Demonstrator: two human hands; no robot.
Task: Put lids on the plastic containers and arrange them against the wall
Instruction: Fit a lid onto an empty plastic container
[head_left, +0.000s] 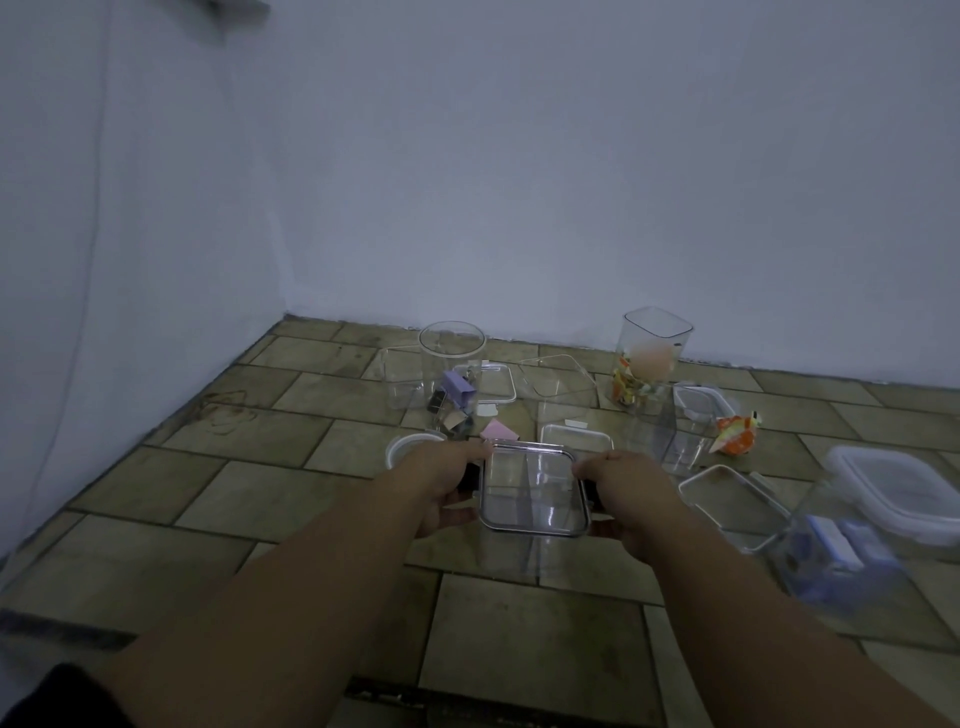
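A clear square container with a clear lid (532, 488) on top stands on the tiled floor between my hands. My left hand (447, 486) grips its left side at a black latch. My right hand (626, 493) grips the right side at the other black latch. Further back stand several open clear containers: a round one (451, 345) with clips inside, a square one (558, 387), and a tall one (655, 343) holding colourful bits. Loose lids lie flat: one (493, 384) behind, one (576, 436) just beyond the held container, one (730, 501) to the right.
The white wall (571, 182) meets the floor behind the containers, with a side wall at left. A white round lid (408, 447) lies by my left hand. At right sit a white-lidded box (893, 488), a blurred container with blue contents (841, 551) and an orange toy (737, 434).
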